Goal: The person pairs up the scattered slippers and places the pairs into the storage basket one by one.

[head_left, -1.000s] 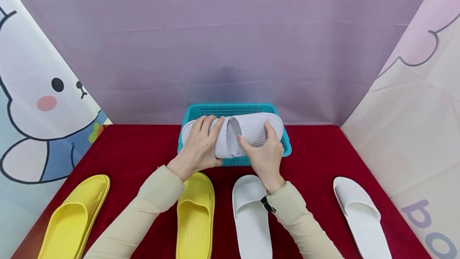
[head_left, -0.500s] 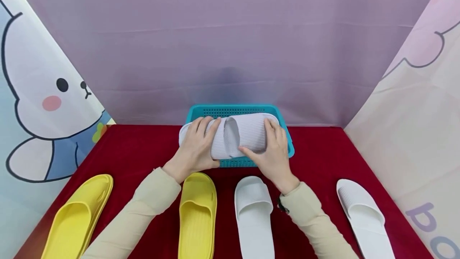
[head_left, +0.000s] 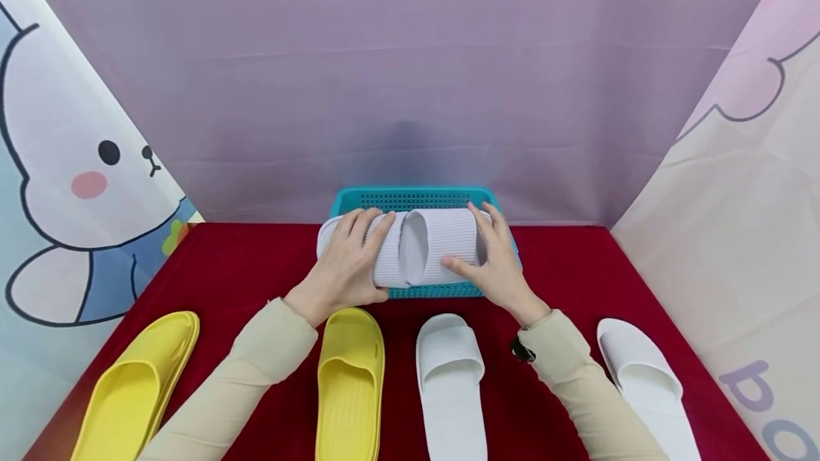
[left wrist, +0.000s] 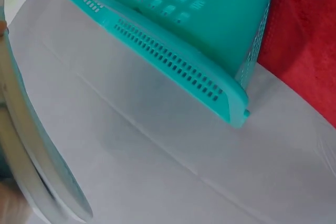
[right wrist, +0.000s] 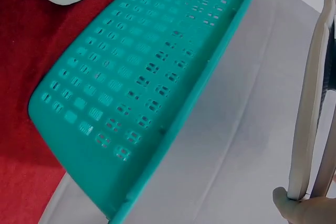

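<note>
We count two hands, both gripping: left hand curled round the left part of the two pale slippers, right hand with thumb and fingers on the right part. The pair is held together above one teal basket; both wrist views show it apart from the rim. On the red cloth we get four more: one yellow slipper far left, a second yellow slipper mid-left, one white slipper mid-right, a second white slipper far right, partly behind the right sleeve.
</note>
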